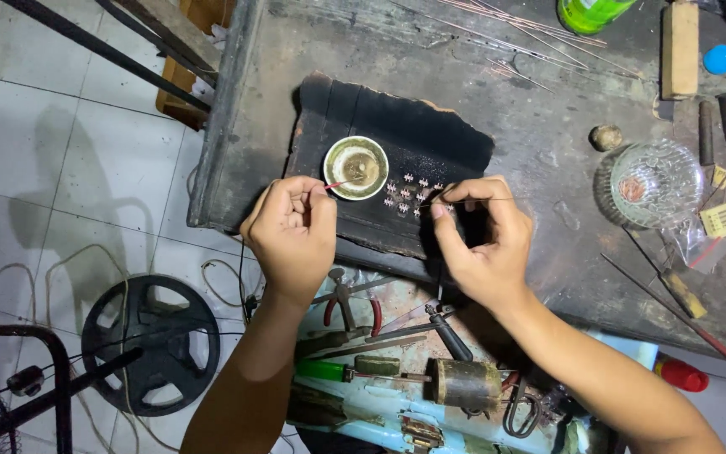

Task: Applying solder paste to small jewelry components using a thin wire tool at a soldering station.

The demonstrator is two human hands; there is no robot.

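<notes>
left hand [291,225] pinching thin red stick [338,183] at dish [356,167] — right hand [481,235] pinching fine wire [472,200].

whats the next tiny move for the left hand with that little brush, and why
Probably lift the thin brush out of the small round dish and carry it right to the small metal pieces on the charred board. The left hand has its tip at the dish, while the right hand holds a fine wire just by those pieces.

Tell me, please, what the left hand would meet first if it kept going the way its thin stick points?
Most likely the small round dish: the left hand aims its stick's red tip at the rim, though the height above it is unclear.
</notes>
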